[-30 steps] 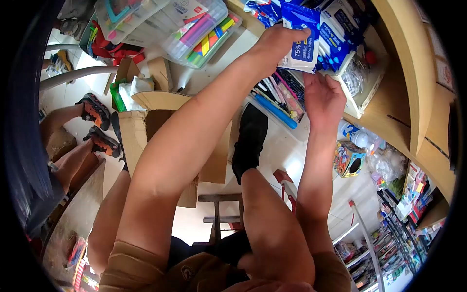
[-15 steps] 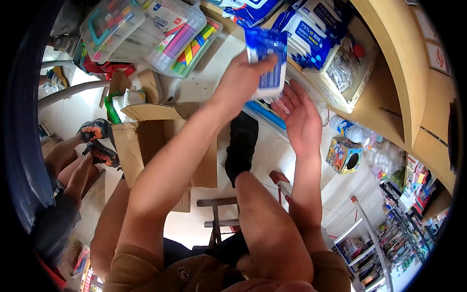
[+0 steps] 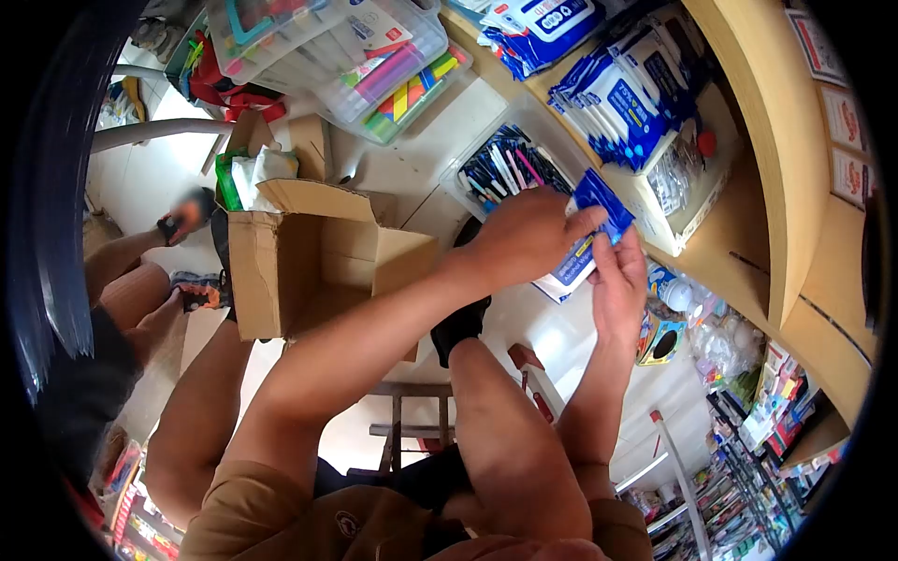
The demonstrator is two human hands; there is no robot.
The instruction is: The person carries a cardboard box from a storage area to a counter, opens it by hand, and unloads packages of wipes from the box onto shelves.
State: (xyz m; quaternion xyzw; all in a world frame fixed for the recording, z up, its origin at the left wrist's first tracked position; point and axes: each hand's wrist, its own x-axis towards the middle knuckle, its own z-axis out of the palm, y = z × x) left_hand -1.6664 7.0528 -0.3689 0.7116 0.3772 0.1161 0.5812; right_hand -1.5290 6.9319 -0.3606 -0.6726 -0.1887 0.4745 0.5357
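Observation:
A blue-and-white pack of alcohol wipes (image 3: 572,268) is held tilted between my two hands, above the floor. My left hand (image 3: 524,236) grips it from the left, thumb across its upper part. On its right side, the thumb and fingers of my right hand (image 3: 619,280) close on the edge. Just beyond my left hand stands a clear plastic bin (image 3: 456,171) filled with pens (image 3: 505,166). More wipe packs (image 3: 622,107) stand in a row on the wooden shelf to the upper right.
An open cardboard box (image 3: 257,280) stands to the left. Clear cases of markers (image 3: 374,65) are stacked at the top. A white basket (image 3: 687,220) sits on the shelf (image 3: 739,252). A small stool (image 3: 412,388) is beneath me. Another person's legs (image 3: 140,304) are at far left.
The pack of wipes has come down and to the right. My right hand, open beside it before, has closed on its edge. The pen bin has come into fuller view.

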